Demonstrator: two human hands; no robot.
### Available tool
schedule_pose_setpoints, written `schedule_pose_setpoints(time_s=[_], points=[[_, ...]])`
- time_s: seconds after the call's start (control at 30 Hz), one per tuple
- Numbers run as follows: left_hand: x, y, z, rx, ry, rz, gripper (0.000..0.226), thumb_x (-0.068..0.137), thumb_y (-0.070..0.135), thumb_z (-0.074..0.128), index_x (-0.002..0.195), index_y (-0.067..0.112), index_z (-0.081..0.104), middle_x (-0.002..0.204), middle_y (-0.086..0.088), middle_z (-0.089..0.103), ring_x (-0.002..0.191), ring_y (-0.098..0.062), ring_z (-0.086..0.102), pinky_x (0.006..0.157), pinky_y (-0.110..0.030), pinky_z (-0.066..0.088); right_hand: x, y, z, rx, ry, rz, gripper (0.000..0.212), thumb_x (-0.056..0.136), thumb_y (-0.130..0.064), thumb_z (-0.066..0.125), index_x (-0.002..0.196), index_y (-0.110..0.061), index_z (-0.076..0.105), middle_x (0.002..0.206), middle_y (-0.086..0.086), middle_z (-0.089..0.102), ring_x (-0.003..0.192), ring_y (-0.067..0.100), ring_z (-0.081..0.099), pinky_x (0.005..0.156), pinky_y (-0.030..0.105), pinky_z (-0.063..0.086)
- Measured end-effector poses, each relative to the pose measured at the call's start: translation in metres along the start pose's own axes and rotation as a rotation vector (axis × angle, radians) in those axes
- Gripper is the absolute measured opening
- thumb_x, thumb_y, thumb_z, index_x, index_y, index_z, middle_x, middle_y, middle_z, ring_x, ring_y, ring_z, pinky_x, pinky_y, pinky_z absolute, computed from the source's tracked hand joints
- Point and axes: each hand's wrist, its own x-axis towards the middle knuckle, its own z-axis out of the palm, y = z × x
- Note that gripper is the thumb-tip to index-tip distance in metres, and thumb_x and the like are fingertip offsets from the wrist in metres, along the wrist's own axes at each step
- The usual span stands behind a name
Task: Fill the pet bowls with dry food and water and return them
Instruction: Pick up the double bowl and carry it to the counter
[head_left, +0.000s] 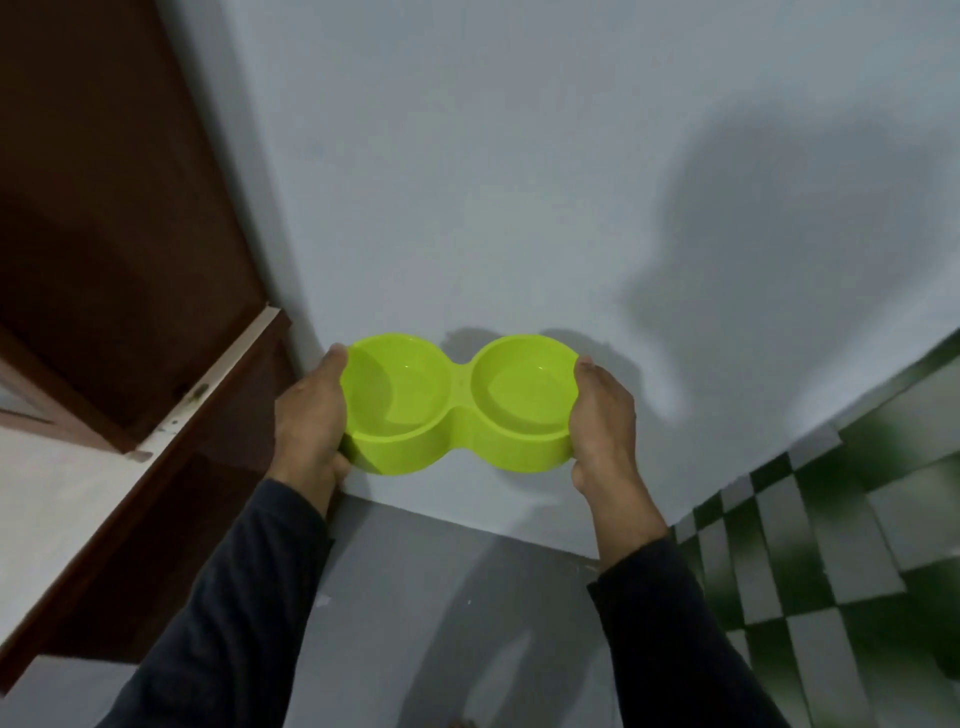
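Both hands, left (311, 421) and right (602, 421), grip opposite ends of the lime-green plastic double pet bowl (460, 402), held empty near the white wall (519, 156). Likely light, stiff, smooth; end rims suit gripping.

A single head-worn wide-angle view looks forward and steeply down from above, close over both outstretched forearms, facing a pale wall (519, 182) where it meets the grey floor (441, 597); straight lines bow toward the frame's edges.

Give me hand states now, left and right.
Left hand: grips the left end of the green double bowl.
Right hand: grips the bowl's right end.
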Motion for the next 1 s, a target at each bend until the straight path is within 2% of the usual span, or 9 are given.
schedule_pose_setpoints(time_s=[0.1,0.2,0.3,0.47,0.57,0.67,0.83,0.9,1.0], points=[[-0.003,0.006,0.008,-0.002,-0.057,-0.01,0.048,0.09,0.046,0.074,0.116,0.006,0.07,0.113,-0.004,0.073,0.102,-0.02,0.071,0.098,-0.044,0.057,-0.009,-0.006,-0.011,0.016,0.056,0.003,0.019,0.103,-0.038,0.048,0.1,-0.028,0.064,0.103,-0.006,0.062,0.101,0.019,0.057,0.085,0.029,0.04],[-0.009,0.012,0.015,0.02,-0.123,-0.006,0.032,0.093,0.045,0.071,0.096,0.014,0.068,0.11,-0.003,0.071,0.101,-0.021,0.069,0.094,-0.042,0.055,-0.023,-0.009,-0.025,0.025,0.134,0.01,0.019,0.103,-0.038,0.049,0.099,-0.029,0.064,0.105,-0.004,0.064,0.103,0.02,0.058,0.09,0.033,0.044],[-0.018,0.015,0.02,0.033,-0.232,-0.027,0.032,0.092,0.048,0.072,0.092,0.016,0.069,0.114,-0.004,0.074,0.104,-0.023,0.07,0.095,-0.045,0.057,-0.044,-0.01,-0.044,0.015,0.24,0.002,0.022,0.103,-0.04,0.049,0.092,-0.03,0.065,0.094,-0.011,0.062,0.105,0.023,0.059,0.096,0.039,0.047],[-0.044,0.021,0.026,0.05,-0.406,-0.088,0.023,0.093,0.042,0.072,0.1,0.02,0.068,0.099,0.002,0.071,0.084,-0.017,0.067,0.072,-0.033,0.054,-0.09,-0.017,-0.071,0.042,0.39,0.034,0.027,0.103,-0.043,0.047,0.089,-0.028,0.063,0.092,-0.01,0.061,0.105,0.026,0.059,0.1,0.049,0.049],[-0.062,0.026,0.026,0.082,-0.506,-0.1,0.018,0.094,0.04,0.07,0.095,0.022,0.066,0.099,0.0,0.07,0.084,-0.02,0.066,0.079,-0.037,0.054,-0.118,-0.022,-0.085,0.058,0.468,0.053,0.032,0.102,-0.045,0.047,0.082,-0.024,0.061,0.094,-0.001,0.064,0.103,0.033,0.062,0.096,0.053,0.051],[-0.082,0.029,0.028,0.113,-0.606,-0.114,0.021,0.092,0.04,0.07,0.103,0.023,0.067,0.109,-0.005,0.071,0.091,-0.025,0.067,0.084,-0.043,0.055,-0.147,-0.028,-0.103,0.096,0.491,0.088,0.041,0.095,-0.049,0.05,0.1,-0.014,0.07,0.101,0.013,0.072,0.098,0.039,0.069,0.088,0.056,0.057],[-0.128,0.027,0.034,0.177,-0.741,-0.115,0.029,0.094,0.041,0.069,0.116,0.023,0.064,0.113,-0.002,0.067,0.099,-0.026,0.065,0.088,-0.044,0.055,-0.197,-0.025,-0.143,0.108,0.661,0.072,0.037,0.088,-0.053,0.046,0.083,-0.029,0.074,0.1,0.0,0.074,0.098,0.028,0.069,0.094,0.054,0.054],[-0.15,0.024,0.035,0.206,-0.786,-0.098,0.042,0.094,0.043,0.068,0.131,0.023,0.06,0.123,-0.003,0.063,0.109,-0.029,0.061,0.101,-0.05,0.051,-0.221,-0.031,-0.158,0.134,0.711,0.069,0.037,0.093,-0.051,0.047,0.072,-0.029,0.068,0.094,-0.002,0.07,0.099,0.032,0.067,0.096,0.053,0.053],[-0.185,0.017,0.038,0.23,-0.86,-0.096,0.039,0.095,0.042,0.068,0.128,0.023,0.059,0.123,-0.005,0.06,0.11,-0.03,0.059,0.103,-0.05,0.049,-0.255,-0.031,-0.184,0.161,0.81,0.068,0.036,0.101,-0.045,0.048,0.072,-0.026,0.057,0.093,-0.003,0.065,0.101,0.031,0.062,0.098,0.054,0.05]])
